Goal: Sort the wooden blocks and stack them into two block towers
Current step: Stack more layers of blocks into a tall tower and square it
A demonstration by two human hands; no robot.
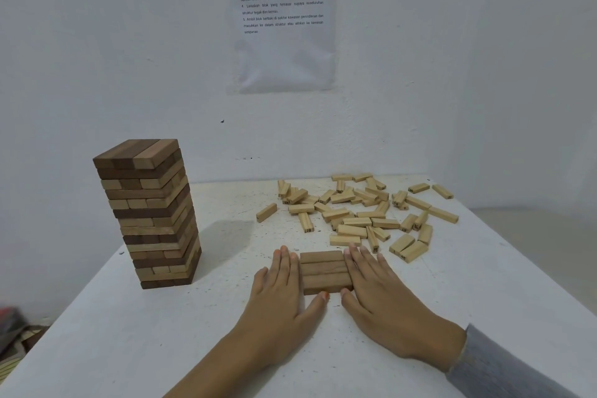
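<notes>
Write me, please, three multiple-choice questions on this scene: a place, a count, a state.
1. Where does the tall tower stand? A left of the flat layer; B right of it; C on the floor.
2. How many blocks make up that flat layer? A two; B three; C five.
3. How do the left hand and right hand lie? A clenched fists; B fingers straight against the layer's sides; C lifting a block.
Answers: 1 A, it rises to the layer's left; 2 B, three dark blocks side by side; 3 B, flat hands flank the layer.
</notes>
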